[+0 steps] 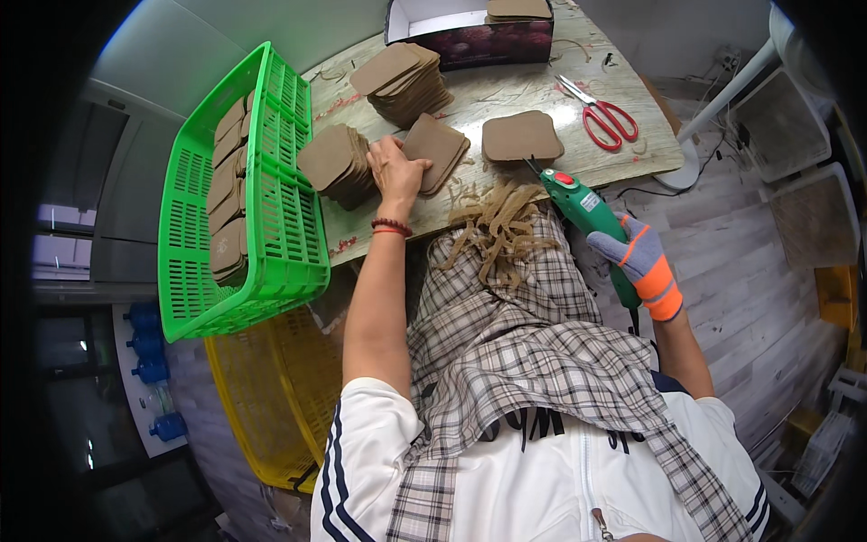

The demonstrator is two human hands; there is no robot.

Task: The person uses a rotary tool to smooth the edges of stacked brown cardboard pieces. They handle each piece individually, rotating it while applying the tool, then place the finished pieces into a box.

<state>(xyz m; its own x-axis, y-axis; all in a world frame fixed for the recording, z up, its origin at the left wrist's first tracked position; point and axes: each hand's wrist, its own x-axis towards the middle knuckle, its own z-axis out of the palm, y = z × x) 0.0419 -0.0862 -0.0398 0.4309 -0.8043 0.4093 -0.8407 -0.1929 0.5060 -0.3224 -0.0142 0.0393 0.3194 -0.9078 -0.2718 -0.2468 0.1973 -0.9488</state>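
Observation:
My bare left hand (396,170), with red bracelets at the wrist, rests between two piles of brown rounded-square pieces. Its fingers touch the left stack (336,164), and the thumb reaches out to the edge of a low pile (437,152). In a grey and orange glove, my right hand (639,266) grips a green handheld electric cutter (582,206) with a red button. The cutter's dark pronged tip is by the near edge of another brown pile (521,135). Curled tan trimmings (502,231) lie across the plaid apron on my lap.
A taller brown stack (403,79) stands farther back, before a dark open box (470,45). Red-handled scissors (607,119) lie at the table's right. On the left, a green crate (287,194) holds brown pieces, above a yellow crate (271,397). A cord trails from the cutter.

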